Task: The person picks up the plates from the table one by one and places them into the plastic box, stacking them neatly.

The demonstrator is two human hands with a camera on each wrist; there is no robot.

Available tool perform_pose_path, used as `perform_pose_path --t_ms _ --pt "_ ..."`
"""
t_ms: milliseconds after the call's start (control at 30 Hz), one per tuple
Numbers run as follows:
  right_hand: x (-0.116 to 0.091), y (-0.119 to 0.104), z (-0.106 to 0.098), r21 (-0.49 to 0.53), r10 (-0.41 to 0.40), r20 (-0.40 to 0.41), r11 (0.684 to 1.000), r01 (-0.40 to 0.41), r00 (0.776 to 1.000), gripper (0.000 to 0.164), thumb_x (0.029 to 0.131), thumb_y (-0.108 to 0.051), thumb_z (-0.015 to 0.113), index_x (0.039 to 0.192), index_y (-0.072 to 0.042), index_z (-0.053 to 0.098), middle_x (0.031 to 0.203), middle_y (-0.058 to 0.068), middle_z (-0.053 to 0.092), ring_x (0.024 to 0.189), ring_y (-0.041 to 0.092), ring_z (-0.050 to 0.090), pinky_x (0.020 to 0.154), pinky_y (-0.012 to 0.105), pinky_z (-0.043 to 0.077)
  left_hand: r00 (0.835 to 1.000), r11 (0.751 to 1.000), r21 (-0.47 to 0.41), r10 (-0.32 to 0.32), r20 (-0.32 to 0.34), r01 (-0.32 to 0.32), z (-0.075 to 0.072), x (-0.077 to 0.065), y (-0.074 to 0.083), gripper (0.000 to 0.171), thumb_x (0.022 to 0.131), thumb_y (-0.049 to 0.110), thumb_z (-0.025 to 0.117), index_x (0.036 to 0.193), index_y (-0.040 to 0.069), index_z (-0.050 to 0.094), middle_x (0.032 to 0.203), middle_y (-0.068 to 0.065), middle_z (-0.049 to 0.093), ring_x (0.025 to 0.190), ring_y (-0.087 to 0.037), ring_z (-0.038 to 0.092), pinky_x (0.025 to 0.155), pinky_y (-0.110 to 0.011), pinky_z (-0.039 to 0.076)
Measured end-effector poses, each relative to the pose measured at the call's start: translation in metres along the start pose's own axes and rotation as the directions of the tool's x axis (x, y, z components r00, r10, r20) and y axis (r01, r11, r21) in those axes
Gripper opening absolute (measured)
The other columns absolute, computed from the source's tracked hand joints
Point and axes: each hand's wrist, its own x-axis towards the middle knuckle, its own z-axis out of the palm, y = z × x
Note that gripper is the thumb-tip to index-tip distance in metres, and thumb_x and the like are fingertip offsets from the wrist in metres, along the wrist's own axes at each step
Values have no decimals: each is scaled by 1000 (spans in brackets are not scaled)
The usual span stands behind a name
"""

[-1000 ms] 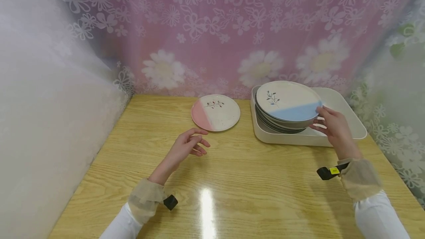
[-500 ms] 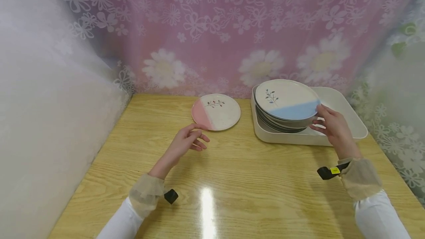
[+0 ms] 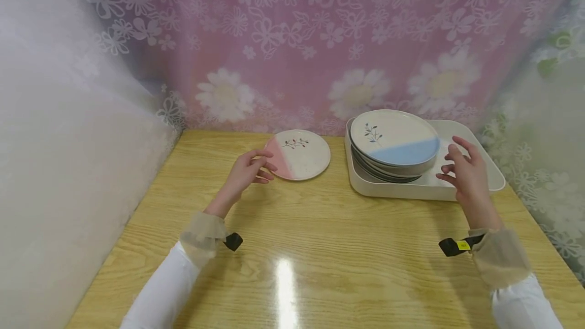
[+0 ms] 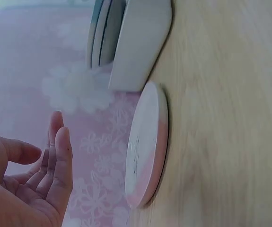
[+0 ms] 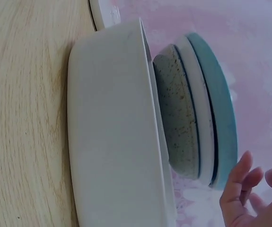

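Observation:
A stack of plates leans inside a white tray (image 3: 461,192) at the back right; its top plate (image 3: 397,136) is cream and blue with a small sprig. Just right of the stack, my right hand (image 3: 468,174) hovers over the tray, fingers loosely bent and apart from the plates. In the right wrist view, a speckled bowl-shaped dish (image 5: 176,113) sits beneath the upper plates. A pink and white plate (image 3: 306,159) with a red-berried sprig lies flat on the table. My left hand (image 3: 244,171) hangs by its pink side, holding nothing; the left wrist view shows it above the plate.
The wooden table (image 3: 320,248) reaches back to a pink flowered curtain (image 3: 283,55). Pale fabric walls (image 3: 68,131) stand at the left and right. The tray's raised rim surrounds the stack.
My right hand has let go of the top plate's edge and drawn back to the right. The plate rests on the stack. My left hand has shifted left and away from me.

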Motion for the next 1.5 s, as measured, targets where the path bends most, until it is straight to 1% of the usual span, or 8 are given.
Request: perform_pose_path --t_ms 300,633,733,867,967,1067,1267,1500 --pt "-20 -3 13 16 -133 -27 991 134 991 20 104 -25 59 121 -15 60 91 2 49 54 9 50 50 21 55 994 997 53 -46 -101 51 -15 37 4 36 109 20 45 137 0 55 115 -26 69 95 -38 72 70 -28 61" --pt "-40 7 30 -5 -213 83 977 214 974 21 103 -25 60 109 -5 63 79 0 53 55 10 46 49 20 53 978 960 266 -36 -205 91 -22 77 -6 32 107 17 50 128 -4 60 111 -27 71 92 -38 74 84 -47 60" --pt "-48 10 36 -30 -249 133 967 255 959 23 103 -25 60 109 -3 64 77 0 53 54 11 46 48 21 52 975 870 479 -3 -224 113 -22 87 -11 28 105 17 52 117 -3 66 101 -21 74 82 -29 75 80 -40 61" --pt "-57 13 45 -90 -273 198 951 295 942 26 105 -26 57 109 -1 63 76 0 52 54 11 46 48 22 51 982 661 731 -51 -182 170 -20 95 -15 35 105 25 52 85 1 68 83 -16 75 68 -24 70 68 -34 52" --pt "-63 16 51 -137 -262 238 944 300 935 27 106 -27 55 110 -2 62 77 0 51 54 11 45 49 22 51 985 599 783 -128 -114 168 -16 97 -18 45 106 28 51 76 -2 68 81 -19 74 65 -25 65 74 -38 53" --pt "-68 19 56 -174 -249 263 938 300 932 24 106 -28 53 109 -6 62 77 0 50 55 11 44 49 23 51 983 615 771 -169 -74 164 -12 97 -21 38 103 22 52 85 -5 73 84 -19 75 71 -31 69 83 -38 55" --pt "-73 24 59 -221 -229 304 927 303 925 20 107 -27 51 109 -12 63 77 0 51 55 12 44 49 25 51 977 663 723 -196 -85 196 -9 100 -31 25 97 7 52 90 -6 73 80 -17 76 71 -26 75 68 -29 58" --pt "-75 33 58 -297 -168 334 915 273 927 21 108 -29 49 110 -13 63 77 -2 51 55 12 45 50 27 52 984 587 793 -156 -83 160 -7 107 -35 28 91 1 49 87 -3 76 76 -12 76 71 -21 76 95 -36 55"
